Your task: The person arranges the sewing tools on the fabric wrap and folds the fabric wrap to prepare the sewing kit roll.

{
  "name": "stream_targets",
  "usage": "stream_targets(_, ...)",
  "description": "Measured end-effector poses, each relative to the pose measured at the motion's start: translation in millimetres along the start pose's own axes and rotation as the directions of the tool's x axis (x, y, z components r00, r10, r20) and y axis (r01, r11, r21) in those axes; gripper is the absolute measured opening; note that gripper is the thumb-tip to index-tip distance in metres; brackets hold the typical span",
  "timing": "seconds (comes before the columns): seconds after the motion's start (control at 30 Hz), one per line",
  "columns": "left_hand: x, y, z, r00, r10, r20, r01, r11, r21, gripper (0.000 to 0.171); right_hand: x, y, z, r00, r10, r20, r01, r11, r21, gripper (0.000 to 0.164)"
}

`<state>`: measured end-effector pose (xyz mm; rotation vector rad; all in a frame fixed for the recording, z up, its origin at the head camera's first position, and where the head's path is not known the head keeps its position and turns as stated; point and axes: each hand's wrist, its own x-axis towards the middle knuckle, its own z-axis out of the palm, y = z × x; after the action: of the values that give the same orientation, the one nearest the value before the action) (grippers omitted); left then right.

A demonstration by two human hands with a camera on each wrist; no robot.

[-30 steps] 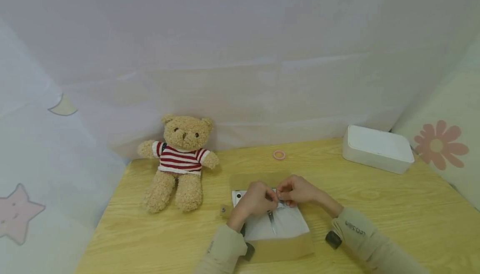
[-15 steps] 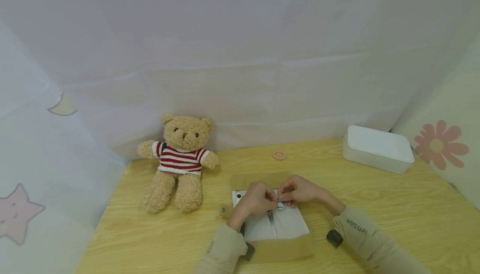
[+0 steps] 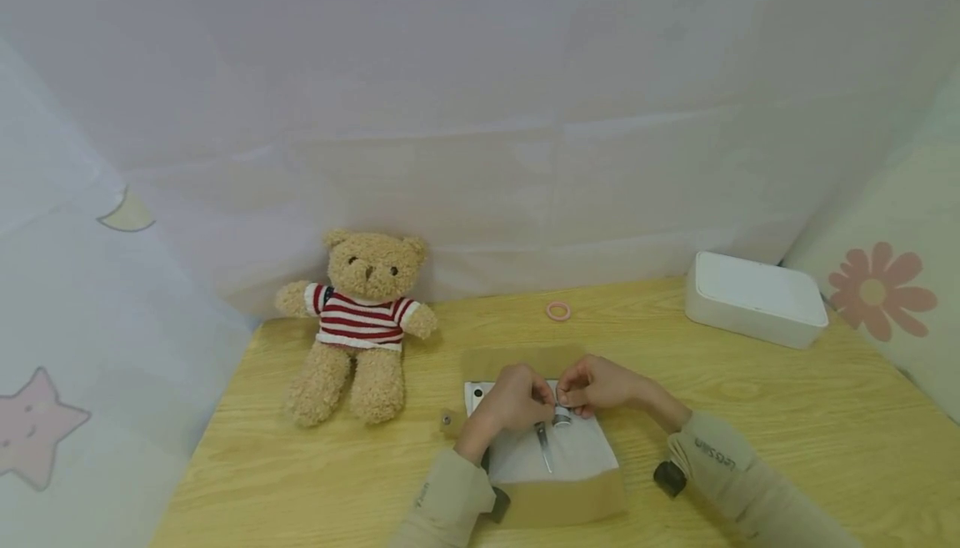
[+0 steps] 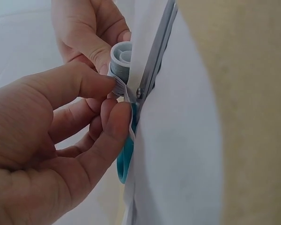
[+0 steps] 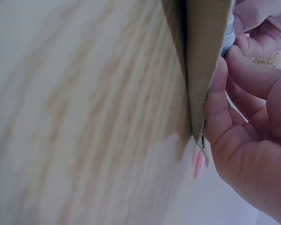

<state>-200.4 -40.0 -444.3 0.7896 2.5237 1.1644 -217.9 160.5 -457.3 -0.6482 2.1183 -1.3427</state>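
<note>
A tan pouch [image 3: 562, 505] lies open on the table, its white lining [image 3: 585, 452] facing up. Scissors [image 3: 543, 446] with teal handles [image 4: 125, 161] lie on the lining. A spool of grey thread [image 4: 122, 58] stands beside their pivot, partly within a pale elastic band [image 4: 120, 86]. My left hand [image 3: 517, 398] pinches the band between thumb and fingers. From the far side, my right hand [image 3: 600, 385] grips the spool with thumb and fingertips; in the right wrist view the right hand [image 5: 253, 112] hides part of that contact.
A teddy bear [image 3: 367, 323] in a striped shirt sits at the back left. Behind the pouch lies a pink ring [image 3: 558, 310]. A white box [image 3: 757, 298] stands at the back right. A snap tab [image 3: 447, 421] sticks out from the pouch's left side.
The grey spool shows more below my fingertips now, lower on the white lining. My right hand has shifted slightly right; my left hand stays almost in place.
</note>
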Motion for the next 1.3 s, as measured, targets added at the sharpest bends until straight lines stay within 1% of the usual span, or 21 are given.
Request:
stream_targets(0.17, 0.0, -0.7, 0.9, 1.0, -0.013, -0.015, 0.013, 1.0, -0.006, 0.014, -1, 0, 1, 1.0, -0.018, -0.014, 0.018, 1.0, 0.001, 0.009)
stream_targets(0.3, 0.3, -2.3, 3.4, 0.998, -0.05, -0.028, 0.05, 0.999, -0.019, 0.014, -3, -1, 1, 0.999, -0.038, -0.022, 0.038, 0.999, -0.002, 0.01)
stream_targets(0.43, -0.9, -3.6, 4.3, 0.996, -0.076, -0.047, 0.074, 0.997, -0.038, 0.011, -5, -5, 5, 0.998, -0.045, -0.052, 0.043, 0.998, -0.036, 0.01)
stream_targets(0.5, -1.7, -4.3, 4.5, 0.995, -0.078, -0.056, 0.076, 0.996, -0.045, 0.009, -5, -5, 7, 0.997, -0.042, -0.069, 0.038, 0.998, -0.049, 0.009)
stream_targets(0.6, -4.5, -4.4, 4.9, 0.992, -0.095, -0.085, 0.09, 0.994, -0.065, 0.008, -6, -6, 8, 0.994, -0.049, -0.093, 0.044, 0.998, -0.054, 0.01)
stream_targets(0.67, -8.9, -3.0, 4.2, 0.986, -0.113, -0.119, 0.102, 0.991, -0.091, 0.01, -8, -6, 6, 0.992, -0.057, -0.113, 0.053, 0.998, -0.038, 0.014)
stream_targets(0.73, -16.6, -0.3, 1.7, 0.979, -0.128, -0.16, 0.101, 0.981, -0.167, 0.016, -9, -5, 4, 0.988, -0.067, -0.14, 0.063, 0.998, -0.028, 0.02)
stream_targets(0.8, -28.3, 2.4, -2.4, 0.967, -0.16, -0.198, 0.105, 0.959, -0.265, 0.022, -9, -5, 1, 0.984, -0.063, -0.169, 0.063, 0.998, -0.009, 0.025)
stream_targets(0.9, -54.6, 4.6, -10.3, 0.941, -0.246, -0.233, 0.134, 0.901, -0.412, 0.026, -5, -4, -4, 0.981, -0.042, -0.19, 0.046, 0.999, 0.018, 0.03)
stream_targets(0.97, -73.9, 5.3, -15.1, 0.919, -0.315, -0.239, 0.178, 0.869, -0.461, 0.026, -5, -5, -9, 0.979, -0.026, -0.202, 0.036, 0.998, 0.044, 0.034)
stream_targets(1.0, -83.7, 5.0, -16.9, 0.909, -0.344, -0.235, 0.201, 0.856, -0.476, 0.026, -6, -5, -12, 0.979, -0.02, -0.205, 0.032, 0.998, 0.056, 0.035)
stream_targets(1.03, -93.9, 4.5, -18.4, 0.903, -0.362, -0.231, 0.217, 0.849, -0.481, 0.026, -6, -6, -15, 0.978, -0.015, -0.21, 0.03, 0.997, 0.069, 0.037)
stream_targets(1.07, -103.5, 3.0, -19.2, 0.899, -0.37, -0.235, 0.226, 0.851, -0.475, 0.027, -7, -6, -18, 0.976, -0.014, -0.217, 0.031, 0.997, 0.073, 0.038)
stream_targets(1.1, -113.5, 1.0, -19.4, 0.896, -0.37, -0.246, 0.23, 0.859, -0.457, 0.027, -8, -6, -21, 0.974, -0.008, -0.228, 0.027, 0.996, 0.081, 0.039)
stream_targets(1.17, -134.5, -4.6, -18.1, 0.89, -0.364, -0.276, 0.238, 0.885, -0.401, 0.026, -7, -5, -26, 0.97, 0.0, -0.244, 0.026, 0.994, 0.102, 0.041)
stream_targets(1.23, -156.4, -10.9, -16.1, 0.878, -0.376, -0.295, 0.269, 0.899, -0.346, 0.026, -5, -4, -29, 0.967, 0.007, -0.253, 0.026, 0.992, 0.126, 0.043)
stream_targets(1.27, -166.8, -14.1, -14.9, 0.872, -0.388, -0.299, 0.288, 0.9, -0.327, 0.026, -3, -4, -30, 0.966, 0.011, -0.26, 0.023, 0.992, 0.125, 0.043)
stream_targets(1.3, -176.4, -17.1, -13.7, 0.864, -0.411, -0.292, 0.315, 0.892, -0.325, 0.028, -2, -4, -32, 0.964, 0.013, -0.267, 0.021, 0.992, 0.125, 0.043)
